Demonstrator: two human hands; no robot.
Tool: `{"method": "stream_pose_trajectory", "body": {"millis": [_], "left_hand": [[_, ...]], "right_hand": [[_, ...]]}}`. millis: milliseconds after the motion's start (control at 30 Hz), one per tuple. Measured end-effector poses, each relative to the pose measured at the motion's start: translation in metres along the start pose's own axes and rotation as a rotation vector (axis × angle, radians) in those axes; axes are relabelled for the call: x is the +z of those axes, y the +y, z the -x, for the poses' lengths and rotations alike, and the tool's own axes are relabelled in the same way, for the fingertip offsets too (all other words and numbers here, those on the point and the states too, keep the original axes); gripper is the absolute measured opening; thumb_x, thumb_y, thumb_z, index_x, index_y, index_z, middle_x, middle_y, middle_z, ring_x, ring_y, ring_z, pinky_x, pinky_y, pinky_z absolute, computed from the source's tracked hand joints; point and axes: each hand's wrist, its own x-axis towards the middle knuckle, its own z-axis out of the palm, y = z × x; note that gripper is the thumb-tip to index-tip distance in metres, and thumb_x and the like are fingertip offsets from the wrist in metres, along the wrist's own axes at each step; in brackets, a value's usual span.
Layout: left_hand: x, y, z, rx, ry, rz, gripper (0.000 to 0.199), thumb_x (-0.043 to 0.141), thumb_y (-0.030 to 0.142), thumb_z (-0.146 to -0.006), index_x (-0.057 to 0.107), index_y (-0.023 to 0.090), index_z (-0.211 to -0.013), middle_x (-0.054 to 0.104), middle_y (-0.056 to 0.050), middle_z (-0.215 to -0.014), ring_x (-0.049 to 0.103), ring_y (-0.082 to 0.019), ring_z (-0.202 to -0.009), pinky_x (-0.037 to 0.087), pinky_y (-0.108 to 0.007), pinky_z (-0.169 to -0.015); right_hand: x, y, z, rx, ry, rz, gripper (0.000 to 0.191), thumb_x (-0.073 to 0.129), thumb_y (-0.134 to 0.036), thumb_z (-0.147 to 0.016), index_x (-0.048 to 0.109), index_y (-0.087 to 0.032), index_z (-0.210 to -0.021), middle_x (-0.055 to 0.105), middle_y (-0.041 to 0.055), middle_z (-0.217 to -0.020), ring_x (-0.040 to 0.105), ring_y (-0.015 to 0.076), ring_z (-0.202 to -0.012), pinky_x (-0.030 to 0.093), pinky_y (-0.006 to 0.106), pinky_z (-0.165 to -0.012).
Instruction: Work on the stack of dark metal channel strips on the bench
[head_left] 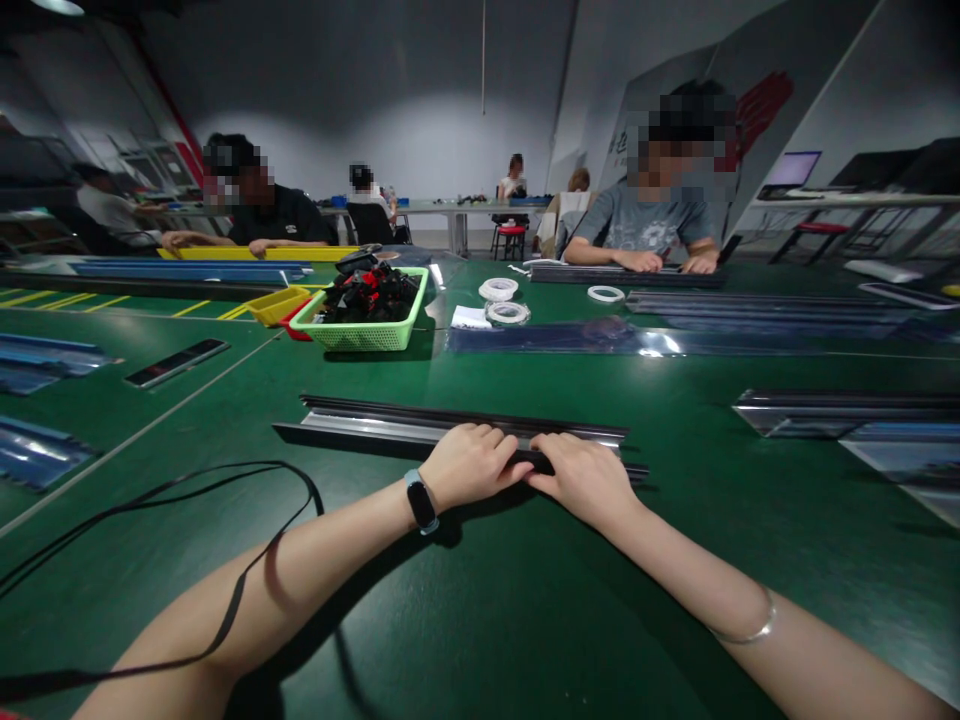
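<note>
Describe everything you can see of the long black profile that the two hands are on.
The long black profile is straight and narrow, with dark ridges along its far side, a pale, shiny channel inside and a black near edge. It looks rigid; whether plastic or metal, I cannot tell. It runs crosswise at the green table, its right end slightly lower in the picture. The left hand and right hand curl over its near edge, right of its middle, partly hiding it.

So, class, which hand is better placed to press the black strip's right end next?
Probably the right hand: it rests on the black strip near that end, while the left hand sits nearer its middle.
</note>
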Motion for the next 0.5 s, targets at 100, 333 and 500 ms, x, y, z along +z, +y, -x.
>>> {"method": "stream_pose_trajectory", "body": {"millis": [100,333,500], "left_hand": [[0.0039,0.0071,-0.0051,0.01,-0.002,0.017,0.038,0.029,0.047,-0.086,0.05,0.016,-0.084,0.055,-0.003,-0.07,0.054,-0.014,-0.067,0.039,-0.027,-0.061],[0.0095,0.0084,-0.0065,0.004,-0.018,0.002,0.037,0.028,0.046,-0.086,0.049,0.016,-0.083,0.055,-0.004,-0.071,0.053,-0.014,-0.068,0.038,-0.027,-0.06],[0.01,0.0096,-0.0053,-0.005,-0.013,0.001,0.035,0.028,0.043,-0.087,0.049,0.016,-0.082,0.053,-0.004,-0.071,0.052,-0.014,-0.068,0.038,-0.027,-0.06]], "right_hand": [[0.0024,-0.0016,-0.0007,-0.008,-0.022,-0.004,0.016,0.053,-0.033,-0.075,0.052,-0.019,-0.083,0.058,0.0017,-0.076,0.053,0.0157,-0.071,0.03,0.026,-0.059],[0.0024,-0.0006,-0.0018,-0.03,-0.052,0.021,0.016,0.053,-0.034,-0.076,0.049,-0.019,-0.08,0.056,0.0016,-0.073,0.052,0.0159,-0.07,0.029,0.027,-0.058],[-0.0001,-0.001,-0.0042,-0.028,-0.071,0.035,0.018,0.053,-0.035,-0.075,0.05,-0.017,-0.079,0.056,0.0034,-0.072,0.052,0.0159,-0.068,0.028,0.027,-0.056]]}}
